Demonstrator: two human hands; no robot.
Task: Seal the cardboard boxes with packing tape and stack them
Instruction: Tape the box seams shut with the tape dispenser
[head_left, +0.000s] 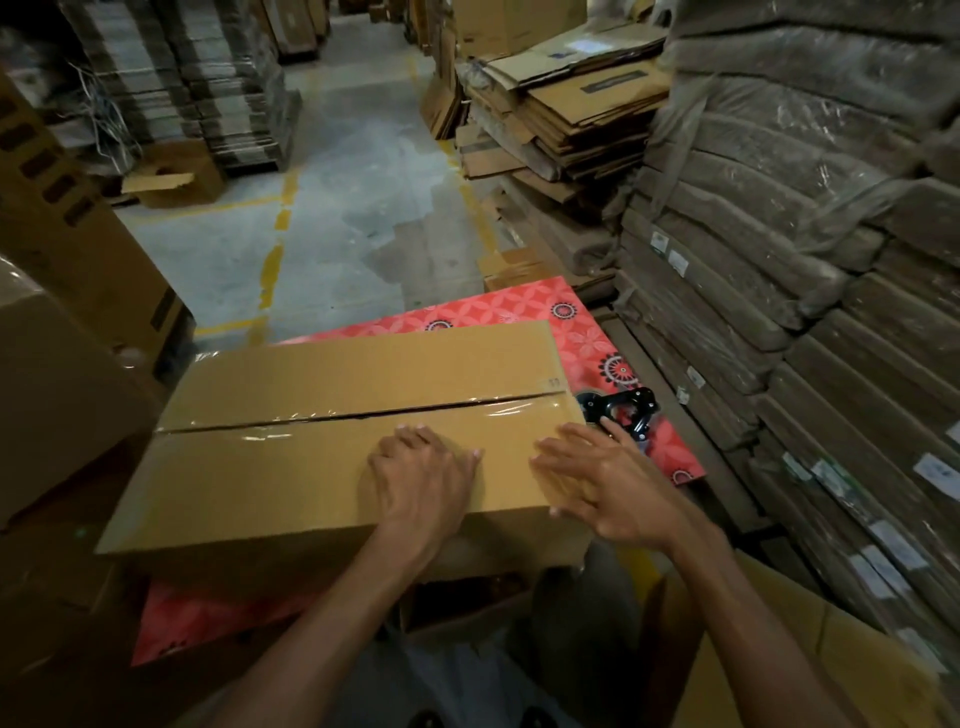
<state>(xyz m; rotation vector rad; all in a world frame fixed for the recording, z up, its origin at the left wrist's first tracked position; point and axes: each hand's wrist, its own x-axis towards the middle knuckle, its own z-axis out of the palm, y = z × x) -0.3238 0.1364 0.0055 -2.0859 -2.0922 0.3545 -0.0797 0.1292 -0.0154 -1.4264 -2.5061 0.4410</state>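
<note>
Brown corrugated cardboard box lies flat on a red floral-patterned table top, its two top flaps closed and a strip of clear packing tape running along the centre seam from the left edge to the right. The left hand rests palm down on the near flap, just short of the seam, fingers laid out on the cardboard and gripping nothing. The right hand lies over the box's near right corner with fingers spread and loose, slightly blurred, also gripping nothing. Just beyond its fingertips a black tape dispenser sits on the red surface, close against the box's right end. Plastic-wrapped bundles of flat brown board rise close on the right, with loose flattened cartons piled behind them. Tall brown cartons crowd the left side, near the box's left end. Beyond the table a grey concrete floor with worn yellow lines runs between further stacks. Another tan carton sits under the right forearm.
</note>
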